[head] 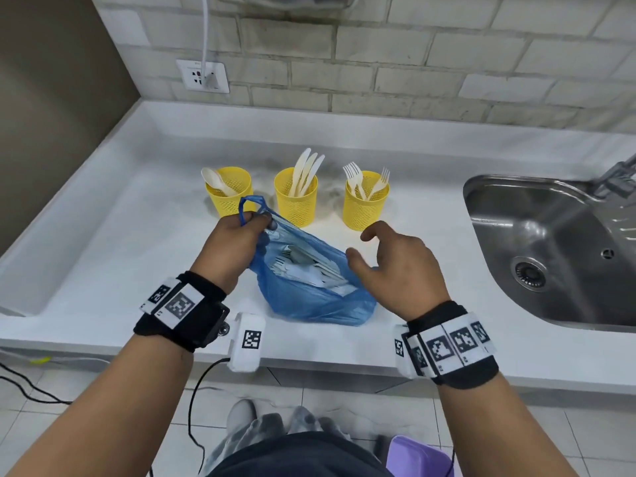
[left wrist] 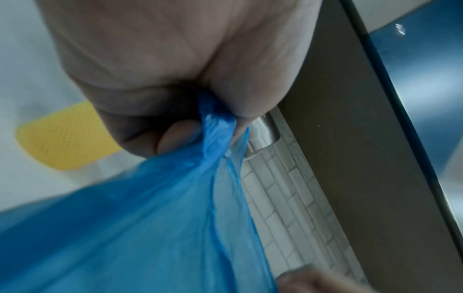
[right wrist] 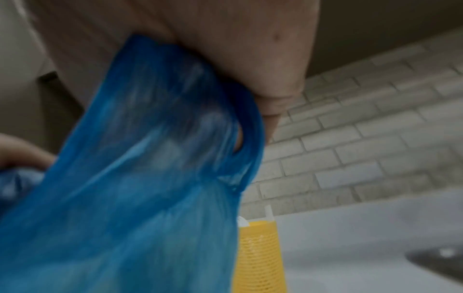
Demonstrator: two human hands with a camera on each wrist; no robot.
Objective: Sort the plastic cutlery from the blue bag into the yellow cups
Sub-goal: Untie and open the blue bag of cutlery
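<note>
The bag [head: 320, 290] lies nearest me on the pale, matte counter [head: 113, 256] — thin, crinkled blue film, translucent enough that white cutlery [head: 303, 270] shows through as a heap inside. My left hand [head: 234, 246] is clamped on the bag's bunched rim, fingers curled tight round the gathered plastic, with one handle loop [head: 249, 206] poking up past my knuckles. My right hand [head: 395, 266] hovers at the bag's other side, fingers loosely curled and apart, thumb raised; the wrist view shows film against my palm, but I cannot tell whether I grip it.

Beyond the bag stand three yellow mesh cups in a row, upright and apart — the left cup [head: 229, 196] holds spoons, the middle cup [head: 296, 197] knives, the right cup [head: 364, 201] forks. To my right sits a shiny steel sink [head: 550, 256]; behind it all, a grey tiled wall [head: 378, 63].
</note>
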